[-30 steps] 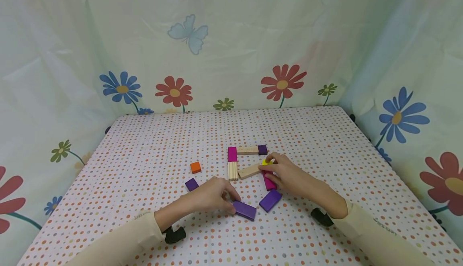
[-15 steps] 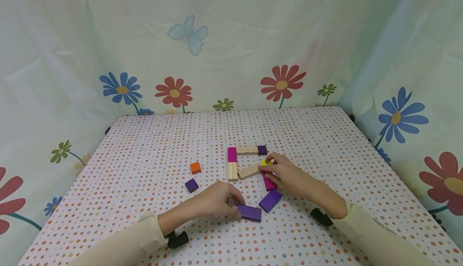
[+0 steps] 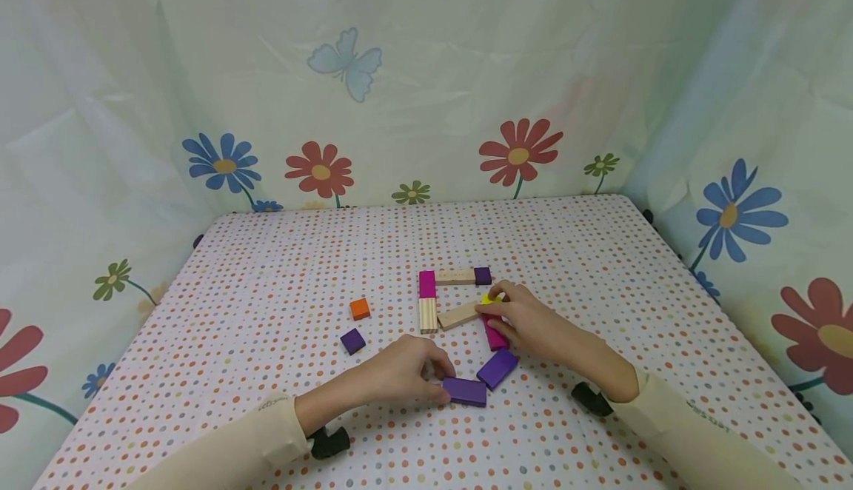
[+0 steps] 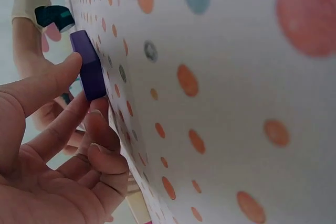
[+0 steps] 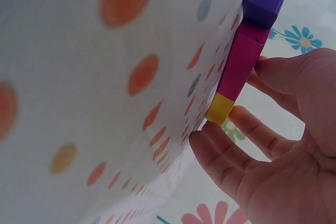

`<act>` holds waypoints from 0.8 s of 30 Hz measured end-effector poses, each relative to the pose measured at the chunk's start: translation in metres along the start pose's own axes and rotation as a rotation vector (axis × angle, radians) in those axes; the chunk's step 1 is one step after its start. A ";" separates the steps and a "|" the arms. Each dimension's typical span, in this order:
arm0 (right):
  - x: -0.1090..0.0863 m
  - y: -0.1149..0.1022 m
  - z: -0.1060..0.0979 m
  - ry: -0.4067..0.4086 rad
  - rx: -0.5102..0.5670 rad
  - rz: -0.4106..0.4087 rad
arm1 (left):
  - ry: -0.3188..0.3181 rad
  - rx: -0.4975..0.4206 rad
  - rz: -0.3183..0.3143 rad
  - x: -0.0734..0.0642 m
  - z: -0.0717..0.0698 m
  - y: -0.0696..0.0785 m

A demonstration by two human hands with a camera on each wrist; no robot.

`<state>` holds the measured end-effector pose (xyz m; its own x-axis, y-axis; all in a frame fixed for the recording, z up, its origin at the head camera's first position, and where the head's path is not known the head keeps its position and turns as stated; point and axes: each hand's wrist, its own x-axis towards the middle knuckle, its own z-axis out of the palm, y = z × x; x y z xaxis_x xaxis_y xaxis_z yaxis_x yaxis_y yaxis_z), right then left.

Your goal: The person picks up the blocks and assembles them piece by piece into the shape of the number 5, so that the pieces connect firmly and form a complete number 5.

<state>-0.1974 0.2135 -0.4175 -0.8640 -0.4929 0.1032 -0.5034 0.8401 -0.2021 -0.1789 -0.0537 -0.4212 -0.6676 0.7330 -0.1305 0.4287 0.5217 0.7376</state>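
Observation:
My left hand (image 3: 408, 370) pinches one end of a long purple block (image 3: 464, 391) between thumb and fingers. In the left wrist view, the thumb lies against this purple block (image 4: 89, 69). The block's other end meets a second purple block (image 3: 497, 368), which lies at an angle. My right hand (image 3: 536, 325) holds a small yellow block (image 3: 489, 300) and a magenta block (image 3: 494, 334) that stand end to end. In the right wrist view, the thumb is at the magenta block (image 5: 242, 59) and fingertips touch the yellow block (image 5: 220, 107).
A plain wooden block (image 3: 460, 316) slants beside the yellow one. Farther back, a magenta block (image 3: 427, 284), a striped wooden block (image 3: 429, 315), another wooden block (image 3: 455, 277) and a dark purple cube (image 3: 483, 275) form a corner. An orange block (image 3: 360, 309) and a purple block (image 3: 353, 340) lie left.
My left hand has slid the long purple block to the right and turned it slightly, bringing its end against the angled purple block. My right hand has stayed in place.

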 end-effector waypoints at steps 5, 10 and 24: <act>0.001 0.000 0.000 -0.001 0.003 0.008 | 0.002 0.006 0.010 0.000 0.000 -0.001; 0.000 0.000 0.001 0.000 0.000 0.005 | -0.001 0.005 0.007 -0.001 0.001 0.000; 0.000 0.001 0.001 0.003 0.000 -0.004 | 0.079 0.031 0.026 -0.002 -0.007 -0.002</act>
<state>-0.1981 0.2144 -0.4188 -0.8621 -0.4952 0.1074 -0.5066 0.8382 -0.2018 -0.1825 -0.0596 -0.4179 -0.7016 0.7102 -0.0581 0.4642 0.5174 0.7189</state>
